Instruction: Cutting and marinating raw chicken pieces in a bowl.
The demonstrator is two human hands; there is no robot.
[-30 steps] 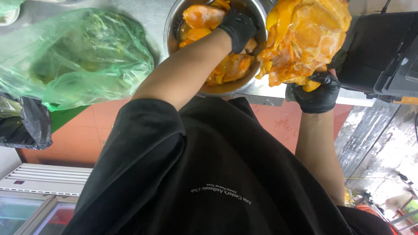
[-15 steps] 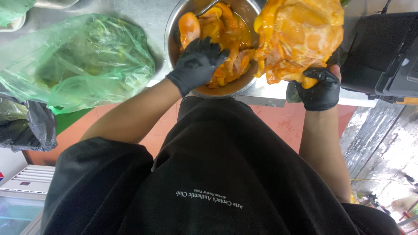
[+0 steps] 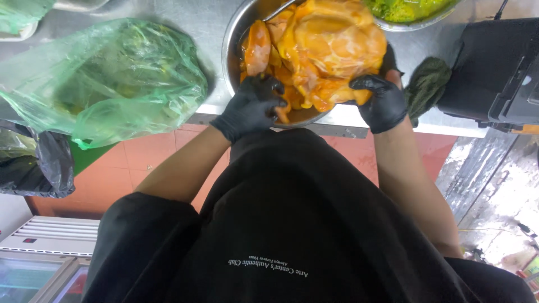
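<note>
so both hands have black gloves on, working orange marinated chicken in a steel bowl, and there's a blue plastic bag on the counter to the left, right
Not quite: the bag is green, not blue. The head view shows a translucent green plastic bag on the steel counter, left of the round steel bowl. The rest holds: the left hand and right hand wear black gloves and handle the orange marinated chicken.

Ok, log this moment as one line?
left hand: on bowl rim, touching chicken pieces | right hand: holding clear bag of chicken | green bag: left, untouched

Steel counter (image 3: 213, 22), metal bowl (image 3: 233, 42), green bag (image 3: 112, 78), dark cloth (image 3: 426, 84)
</note>
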